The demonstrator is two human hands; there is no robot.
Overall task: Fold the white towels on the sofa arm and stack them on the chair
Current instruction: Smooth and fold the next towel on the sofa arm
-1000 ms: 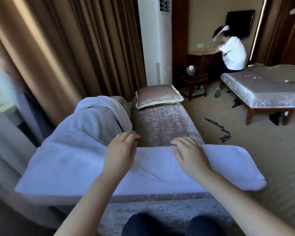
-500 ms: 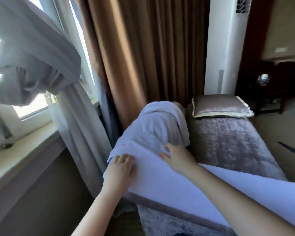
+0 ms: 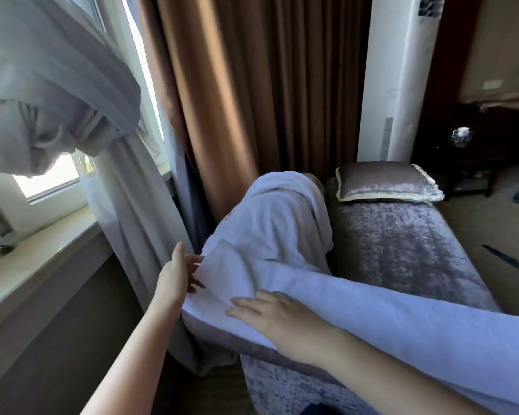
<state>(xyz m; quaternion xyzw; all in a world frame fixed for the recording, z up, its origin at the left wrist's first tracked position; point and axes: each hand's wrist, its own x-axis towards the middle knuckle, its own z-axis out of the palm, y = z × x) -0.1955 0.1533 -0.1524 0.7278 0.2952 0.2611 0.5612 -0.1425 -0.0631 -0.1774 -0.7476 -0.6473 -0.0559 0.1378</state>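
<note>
A: State the position of the towel being worked.

B: The folded towel (image 3: 372, 319) lies flat across the near end of the sofa (image 3: 402, 256). It forms one long white strip.

A: Long axis?

B: It runs from the window side, at left centre, down to the lower right, where it leaves the view. The short left end points toward the sheer curtain (image 3: 126, 205).

A: Hand states?

B: The left hand (image 3: 176, 278) stands at the short left end, thumb up, fingers straight and touching the edge. Whether any fingertip lies under the fold cannot be told. The right hand (image 3: 282, 317) rests palm down on the strip near that end, fingers straight and slightly spread, pointing left. Neither hand grips.

A: Adjacent edges?

B: The strip's near long edge follows the sofa's front rim. A second towel (image 3: 282, 217) is draped over the sofa arm, and its lower part meets the strip's far edge.

A: Open room?

B: Beyond the strip, bare seat extends to a cushion (image 3: 384, 182) at the far end. Left of the short end, the sheer curtain and a brown curtain (image 3: 252, 100) hang close; the window sill (image 3: 27, 265) lies further left.
</note>
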